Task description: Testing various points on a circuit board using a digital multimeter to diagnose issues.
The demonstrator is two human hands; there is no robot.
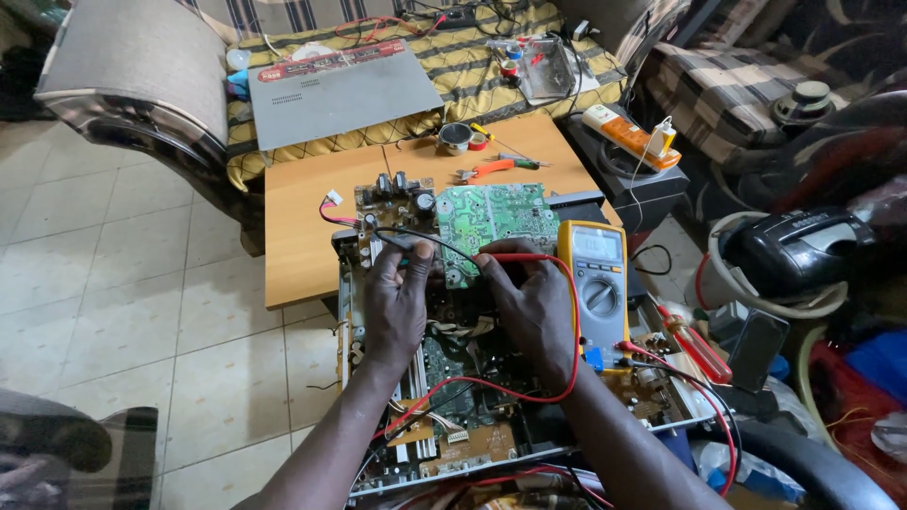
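Observation:
An opened electronic device chassis lies in front of me with its circuit boards bare. A green circuit board is flipped up at its far side, next to a brown board with capacitors. My left hand holds a black test probe against the boards. My right hand holds a red test probe beside it. Both leads run to a yellow multimeter resting on the chassis at the right.
A wooden table holds pliers, tape rolls and a small speaker. A grey device cover lies on the sofa behind. A power strip, red screwdriver and clutter crowd the right. Tiled floor lies left.

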